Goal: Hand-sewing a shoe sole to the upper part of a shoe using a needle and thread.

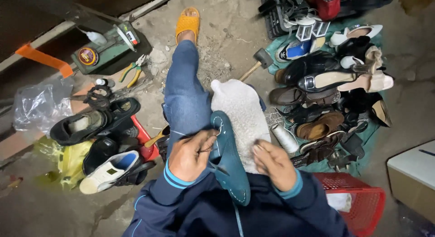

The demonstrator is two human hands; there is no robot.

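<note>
A dark teal shoe (229, 162) lies sole-side up on my lap, over a white fleecy cloth (242, 112) spread across my right knee. My left hand (192, 155) grips the shoe's left edge and pinches a thin tool with a light thread at the rim. My right hand (274, 164) rests on the cloth just right of the shoe, fingers curled, steadying it. Whether the right hand holds the thread I cannot tell. My left leg in blue jeans (183, 94) stretches forward to an orange sandal (187, 21).
A pile of several shoes (333, 83) lies on a green sheet at right, with a hammer (258, 60) and a thread spool (285, 137). A red basket (362, 200) stands at lower right. Shoes (97, 123), pliers (131, 69) and a green box (106, 49) are at left.
</note>
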